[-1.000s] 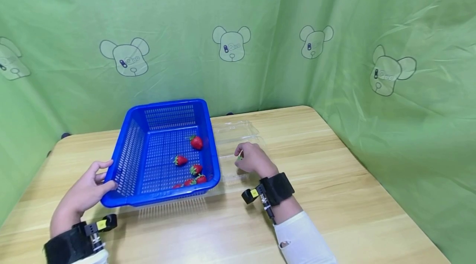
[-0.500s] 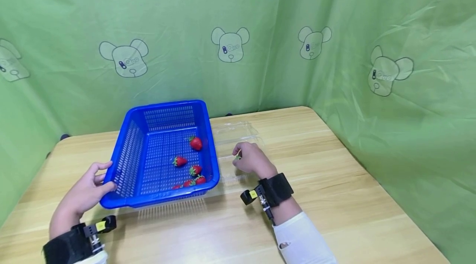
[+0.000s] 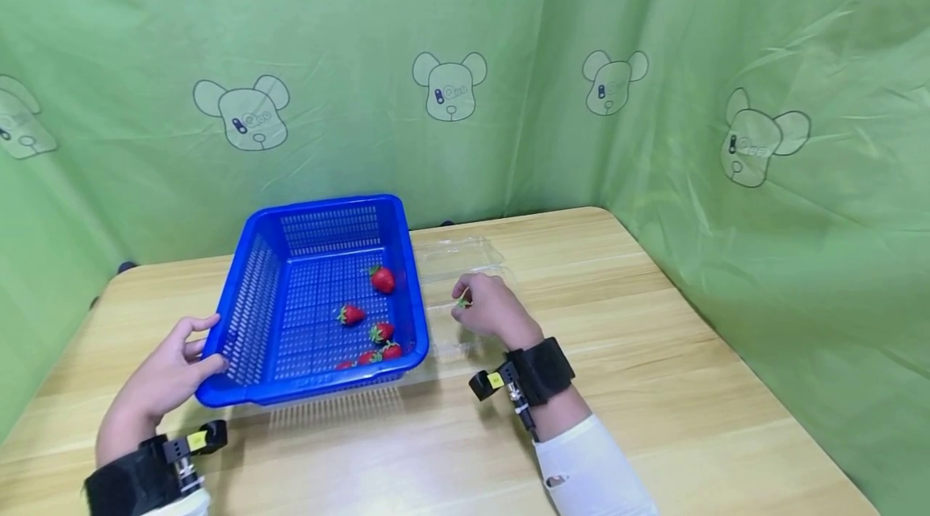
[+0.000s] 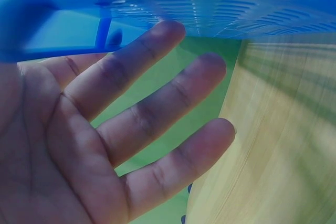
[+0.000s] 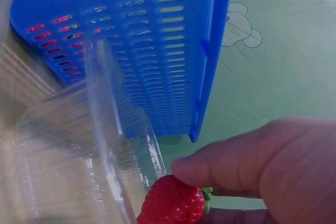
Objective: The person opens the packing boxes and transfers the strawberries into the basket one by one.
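A blue plastic basket point(image 3: 316, 375) with slotted walls holds several strawberries point(image 3: 383, 279), mostly along its right side and near front corner. My left hand point(image 3: 163, 375) holds the basket's left rim with thumb and forefinger; in the left wrist view the other fingers point(image 4: 168, 108) spread below the rim. To the right of the basket, my right hand point(image 3: 497, 310) pinches a strawberry point(image 5: 173, 203) near its green leaves. That strawberry is over or beside a clear plastic box point(image 5: 58, 156); whether it touches the box I cannot tell. The box is partly hidden by the hand in the head view.
Everything stands on a light wooden table point(image 3: 654, 395). Green curtains point(image 3: 349, 39) with bear-head prints hang behind and at both sides. The basket's right wall stands close beside the clear box.
Almost nothing moves. My right hand shifts very slightly left with the strawberry; the left hand and the basket stay in place.
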